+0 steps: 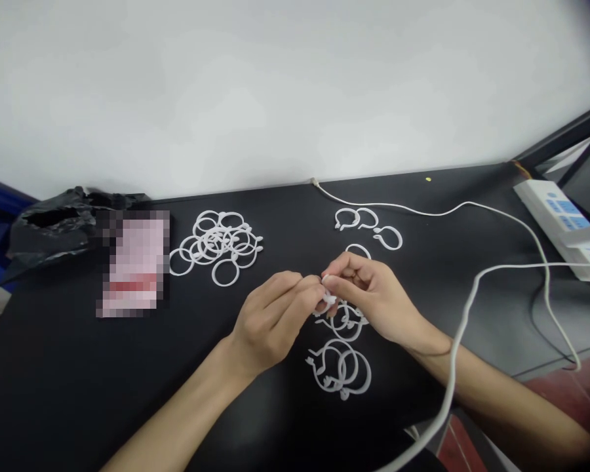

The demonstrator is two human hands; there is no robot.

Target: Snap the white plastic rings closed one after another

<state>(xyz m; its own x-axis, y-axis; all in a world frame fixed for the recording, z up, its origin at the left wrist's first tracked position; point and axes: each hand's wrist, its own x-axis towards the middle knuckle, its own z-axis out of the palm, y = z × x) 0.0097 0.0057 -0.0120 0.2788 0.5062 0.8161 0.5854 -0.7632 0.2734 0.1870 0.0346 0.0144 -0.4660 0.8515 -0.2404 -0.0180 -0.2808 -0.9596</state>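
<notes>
My left hand (275,321) and my right hand (378,298) meet over the middle of the table, fingertips nearly touching. Both pinch a small white plastic ring clip (329,299), most of it hidden by the fingers. Beneath and beside my hands lie more white ring clips (347,321), several with a visible gap and small end tabs. Closer to me is a cluster of overlapping clips (341,368). Beyond my right hand are a few open clips (389,237). To the left sits a heap of white rings (219,241) that mostly look closed.
A black plastic bag (54,226) and a pixelated pink item (137,262) lie at the left of the black table (103,380). A white cable (465,314) loops across the right side, near a white power strip (560,226). A white wall (255,92) stands behind.
</notes>
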